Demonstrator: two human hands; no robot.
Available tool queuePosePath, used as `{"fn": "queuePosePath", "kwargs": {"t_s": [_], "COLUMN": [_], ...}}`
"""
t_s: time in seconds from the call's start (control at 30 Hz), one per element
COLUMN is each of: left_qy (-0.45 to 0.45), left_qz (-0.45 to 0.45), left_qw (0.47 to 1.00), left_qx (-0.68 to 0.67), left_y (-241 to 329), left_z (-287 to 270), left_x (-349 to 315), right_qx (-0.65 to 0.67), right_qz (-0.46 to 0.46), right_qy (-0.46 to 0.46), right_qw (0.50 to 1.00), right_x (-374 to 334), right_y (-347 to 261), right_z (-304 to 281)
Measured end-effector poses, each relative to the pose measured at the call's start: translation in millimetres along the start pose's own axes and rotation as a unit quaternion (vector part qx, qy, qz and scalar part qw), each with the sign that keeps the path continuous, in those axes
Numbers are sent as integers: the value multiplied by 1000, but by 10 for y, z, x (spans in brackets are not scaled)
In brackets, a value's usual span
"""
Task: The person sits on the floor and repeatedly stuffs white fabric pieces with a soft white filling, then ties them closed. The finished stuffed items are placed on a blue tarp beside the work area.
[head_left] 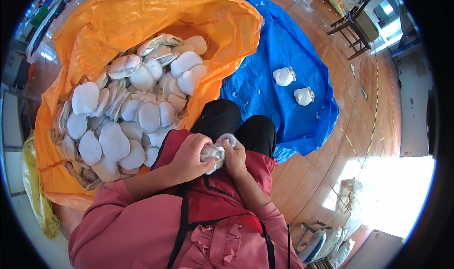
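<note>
Over my lap, both hands are closed on a small white and grey fabric piece (pixel 213 153). My left hand (pixel 190 156) grips its left side with the thumb across the front. A fuzzy, rounded grey part (pixel 228 139) sticks up at the fingertips of my right hand (pixel 236 160), which pinches the piece from the right. What kind of article it is does not show clearly, and the fingers cover part of it. To the left, an orange woven sack (pixel 109 13) gapes, filled with many flat, oval white fabric pieces (pixel 114 142).
On a blue sheet (pixel 302 127) ahead right lie two rounded white bundles (pixel 284 76). A wooden chair (pixel 362 27) stands far right. White-covered bundles (pixel 326 245) rest on a rack at lower right. A yellow sack (pixel 38 198) lies at the left edge.
</note>
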State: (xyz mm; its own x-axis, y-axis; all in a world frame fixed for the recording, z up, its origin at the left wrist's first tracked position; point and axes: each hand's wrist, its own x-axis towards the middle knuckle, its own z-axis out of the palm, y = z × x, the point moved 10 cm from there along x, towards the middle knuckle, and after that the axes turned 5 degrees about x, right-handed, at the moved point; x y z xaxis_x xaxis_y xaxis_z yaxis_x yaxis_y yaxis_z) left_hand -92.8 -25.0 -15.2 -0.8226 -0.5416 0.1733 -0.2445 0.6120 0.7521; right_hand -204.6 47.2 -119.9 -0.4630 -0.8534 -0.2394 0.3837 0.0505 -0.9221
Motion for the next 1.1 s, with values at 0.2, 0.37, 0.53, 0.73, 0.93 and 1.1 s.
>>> {"fn": "queuePosePath", "kwargs": {"t_s": [0.2, 0.37, 0.53, 0.73, 0.93, 1.1], "left_qy": [-81, -60, -26, -2, 5, -9], "left_qz": [-4, -38, -37, -51, -126, -174], "left_qw": [996, 997, 998, 995, 988, 981], "left_qx": [23, 31, 50, 90, 88, 82], "left_y": [120, 55, -212, -317, -579, -703], "left_z": [16, 42, 310, 300, 353, 354], "left_x": [59, 83, 136, 223, 322, 453], "right_qx": [6, -75, -85, -146, -241, -309], "right_qz": [-73, -124, -105, -117, -212, -256], "right_qy": [-35, -12, 42, 54, 57, 78], "right_qw": [997, 989, 990, 981, 945, 913], "right_x": [-37, -36, 31, 140, 205, 175], "right_y": [-167, -182, -112, -176, -418, -567], "right_z": [106, 26, -152, -170, -46, 2]}}
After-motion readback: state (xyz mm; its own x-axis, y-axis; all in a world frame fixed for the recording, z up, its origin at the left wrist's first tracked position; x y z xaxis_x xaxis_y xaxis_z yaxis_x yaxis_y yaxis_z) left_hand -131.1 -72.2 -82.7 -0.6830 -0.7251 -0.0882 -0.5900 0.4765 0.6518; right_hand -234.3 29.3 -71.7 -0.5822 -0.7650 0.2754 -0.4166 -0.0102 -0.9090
